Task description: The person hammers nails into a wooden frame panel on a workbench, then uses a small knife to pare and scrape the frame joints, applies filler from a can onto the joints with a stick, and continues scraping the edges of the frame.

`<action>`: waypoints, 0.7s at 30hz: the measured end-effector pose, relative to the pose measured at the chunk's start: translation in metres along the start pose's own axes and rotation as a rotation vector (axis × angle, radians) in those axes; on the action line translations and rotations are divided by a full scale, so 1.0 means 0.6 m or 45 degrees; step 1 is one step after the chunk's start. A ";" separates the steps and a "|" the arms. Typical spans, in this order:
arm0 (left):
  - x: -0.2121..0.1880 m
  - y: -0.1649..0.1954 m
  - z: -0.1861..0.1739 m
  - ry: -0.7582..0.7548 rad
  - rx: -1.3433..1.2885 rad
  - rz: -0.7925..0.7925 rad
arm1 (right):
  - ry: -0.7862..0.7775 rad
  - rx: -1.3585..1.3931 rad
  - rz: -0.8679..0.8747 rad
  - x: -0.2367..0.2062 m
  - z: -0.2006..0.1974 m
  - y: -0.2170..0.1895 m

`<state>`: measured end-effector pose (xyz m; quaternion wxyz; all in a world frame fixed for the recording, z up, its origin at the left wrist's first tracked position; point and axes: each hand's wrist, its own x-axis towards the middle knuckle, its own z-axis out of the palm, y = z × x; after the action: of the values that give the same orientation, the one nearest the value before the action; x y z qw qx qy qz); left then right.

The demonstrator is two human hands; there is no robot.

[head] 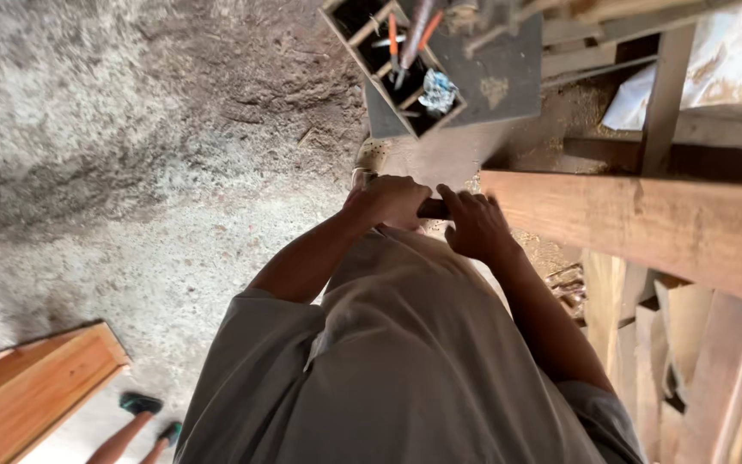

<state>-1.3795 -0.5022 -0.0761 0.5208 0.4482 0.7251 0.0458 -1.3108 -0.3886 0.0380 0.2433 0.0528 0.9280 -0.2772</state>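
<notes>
We can see only a short dark stretch of the handle (434, 209) between our left hand (392, 202) and right hand (474, 225), so what kind of tool it is, and how its ends look, stays hidden under our closed fingers. The long plank (646, 225) runs out past the right edge, the wooden panel (32, 387) is cut off at the lower left corner, and another person's legs (135, 430) are cropped at the bottom. The small tools in the compartment box (392, 60) are too small and blurred for us to tell apart.
</notes>
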 end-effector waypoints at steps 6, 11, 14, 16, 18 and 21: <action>0.060 -0.192 -0.138 0.376 -0.630 0.256 | -0.345 0.003 0.473 0.183 0.002 -0.039; 0.137 -0.394 -0.291 1.128 -0.495 -0.291 | -0.451 0.107 0.961 0.256 0.020 -0.013; 0.183 -0.447 -0.350 1.360 -0.431 -0.369 | -0.471 0.271 1.249 0.243 0.042 0.013; 0.211 -0.452 -0.376 0.970 -0.424 -0.474 | -0.412 0.302 1.285 0.231 0.057 0.031; 0.232 -0.449 -0.393 0.693 -0.306 -0.559 | -0.320 0.246 1.196 0.218 0.070 0.045; 0.252 -0.447 -0.402 0.538 -0.030 -0.599 | -0.240 1.117 1.560 0.201 0.086 0.061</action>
<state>-1.7417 -0.4598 -0.2177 0.3601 0.2427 0.9004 0.0246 -1.3861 -0.3901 -0.0751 0.3887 0.6268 0.5127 -0.4395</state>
